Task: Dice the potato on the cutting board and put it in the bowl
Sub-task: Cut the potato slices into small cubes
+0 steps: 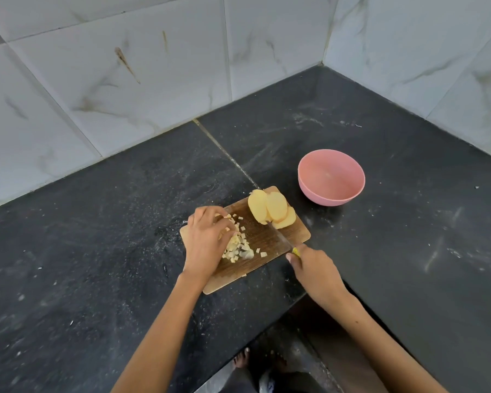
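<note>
Lying at frame centre, tilted on a dark, speckled stone counter (97,251): a small rectangular wooden cutting board (295,236), brown grain, rounded corners, pale edge. At its upper right end, three or four smooth, pale yellow oval potato slices (271,208), overlapping like fallen tiles. On its left half, a loose heap of small, angular diced potato (238,246), a few stray cubes apart toward the board's middle. Left hand (206,239) resting over the left side of the heap, fingers curled down onto the cubes, gathering or steadying them; whether any are actually pinched cannot be told. Right hand (315,269) at the lower right edge of the board, fingers wrapped round a yellow knife (281,239) handle, of which only a short stub shows; slim metal blade reaching up and left across the board, tip just beside the lowest slice. Right of the board, apart from it, a round, matte pink bowl (331,177), smooth-walled, no potato inside. Behind, in the upper part of the frame, glossy white marble-pattern wall tiles (125,80) with grey veins and brown streaks, meeting at a corner upper right.
</note>
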A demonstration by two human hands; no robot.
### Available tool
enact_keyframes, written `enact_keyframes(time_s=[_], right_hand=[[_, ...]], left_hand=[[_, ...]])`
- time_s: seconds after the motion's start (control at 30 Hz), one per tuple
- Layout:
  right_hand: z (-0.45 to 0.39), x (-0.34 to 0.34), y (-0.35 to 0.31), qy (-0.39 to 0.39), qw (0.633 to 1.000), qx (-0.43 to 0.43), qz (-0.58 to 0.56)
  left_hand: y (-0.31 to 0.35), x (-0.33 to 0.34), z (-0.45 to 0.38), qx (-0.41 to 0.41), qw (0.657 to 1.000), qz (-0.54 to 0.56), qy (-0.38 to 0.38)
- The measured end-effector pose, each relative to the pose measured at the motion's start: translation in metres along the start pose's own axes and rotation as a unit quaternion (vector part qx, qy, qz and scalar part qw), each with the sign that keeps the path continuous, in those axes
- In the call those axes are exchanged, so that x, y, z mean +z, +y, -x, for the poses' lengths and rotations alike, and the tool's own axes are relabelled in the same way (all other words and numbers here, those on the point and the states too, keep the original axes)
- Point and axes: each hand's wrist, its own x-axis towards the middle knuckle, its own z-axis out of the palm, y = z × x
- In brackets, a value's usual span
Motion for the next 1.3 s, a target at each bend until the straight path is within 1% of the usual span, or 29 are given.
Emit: enact_keyframes(time_s=[0.07, 0.13, 0.17, 0.27, 0.37, 0.53, 0.67, 0.77, 0.83, 0.97, 1.07, 1.17, 1.3], right_hand=[[-0.008, 0.008, 0.002, 0.003, 0.996, 0.027, -0.083], [-0.016, 0.019, -0.006, 0.008, 0.988, 0.033, -0.153], [-0.019, 0.025, -0.011, 0.015, 0.985, 0.029, -0.17], [-0.027, 0.032, -0.027, 0.038, 0.987, 0.014, -0.155], [-0.032, 0.036, -0.039, 0.056, 0.989, -0.003, -0.135], [-0.049, 0.041, -0.066, 0.064, 0.986, -0.048, -0.145], [-0.046, 0.036, -0.06, 0.087, 0.986, -0.048, -0.134], [-0.039, 0.039, -0.057, 0.042, 0.99, -0.052, -0.121], [-0.041, 0.045, -0.065, 0.033, 0.992, -0.061, -0.104], [-0.048, 0.043, -0.074, 0.079, 0.982, -0.07, -0.156], [-0.049, 0.032, -0.059, 0.114, 0.975, -0.054, -0.181], [-0.051, 0.025, -0.043, 0.129, 0.962, -0.031, -0.238], [-0.062, 0.007, -0.024, 0.189, 0.956, 0.006, -0.223]], left_hand=[[0.003, 0.006, 0.004, 0.015, 1.0, -0.013, 0.001], [0.006, 0.009, 0.008, 0.0, 1.0, -0.014, 0.008], [0.007, 0.009, 0.009, -0.014, 1.0, -0.008, 0.015], [0.01, 0.005, 0.015, -0.044, 0.999, 0.002, 0.032], [0.01, 0.002, 0.022, -0.061, 0.998, 0.002, 0.028], [0.006, 0.001, 0.033, -0.096, 0.994, 0.009, 0.046], [0.005, -0.002, 0.039, -0.106, 0.993, 0.01, 0.054], [0.004, -0.001, 0.039, -0.115, 0.992, 0.016, 0.055], [0.005, 0.002, 0.036, -0.118, 0.991, 0.02, 0.055], [0.007, 0.003, 0.031, -0.123, 0.991, 0.024, 0.054], [0.012, 0.004, 0.021, -0.122, 0.991, 0.03, 0.053], [0.02, 0.01, 0.006, -0.111, 0.993, 0.038, 0.034], [0.039, 0.023, -0.022, -0.107, 0.993, 0.038, -0.006]])
